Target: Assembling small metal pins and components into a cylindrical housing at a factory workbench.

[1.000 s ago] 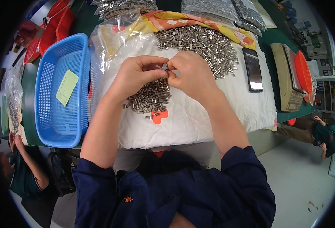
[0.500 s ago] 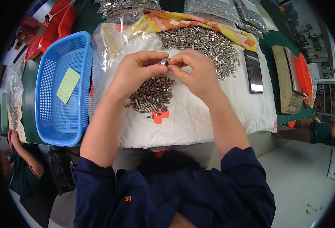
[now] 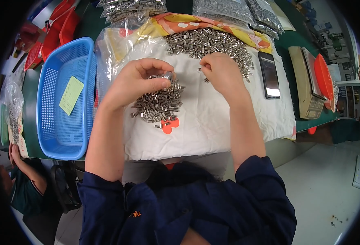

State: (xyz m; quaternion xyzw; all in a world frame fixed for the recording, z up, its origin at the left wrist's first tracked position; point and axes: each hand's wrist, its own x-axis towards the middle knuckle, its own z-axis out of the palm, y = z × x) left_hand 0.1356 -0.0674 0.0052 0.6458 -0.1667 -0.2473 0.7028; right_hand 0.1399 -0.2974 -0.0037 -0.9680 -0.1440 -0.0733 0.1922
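My left hand (image 3: pixel 141 79) is closed around a shiny round metal piece (image 3: pixel 167 76), gripped between thumb and fingers. Below it lies a smaller pile of short metal cylinders (image 3: pixel 158 104) on the white cloth (image 3: pixel 204 130). At the near left edge of a larger pile of the same cylinders (image 3: pixel 204 41), my right hand (image 3: pixel 220 73) has thumb and fingertips pinched together. One or two cylinders show beside those fingertips; whether any is between them is hidden.
A blue plastic basket (image 3: pixel 91 102) with a yellow-green slip (image 3: pixel 71 95) inside stands at left. Phone (image 3: pixel 269 75) and scale (image 3: pixel 304 85) are on the right. Bags of metal parts (image 3: pixel 222 12) lie at the back. Another person's hand (image 3: pixel 13 154) is at far left.
My hands have moved apart. The right hand went right to the large pile, while the left shifted slightly left and down, keeping hold of the round metal piece.
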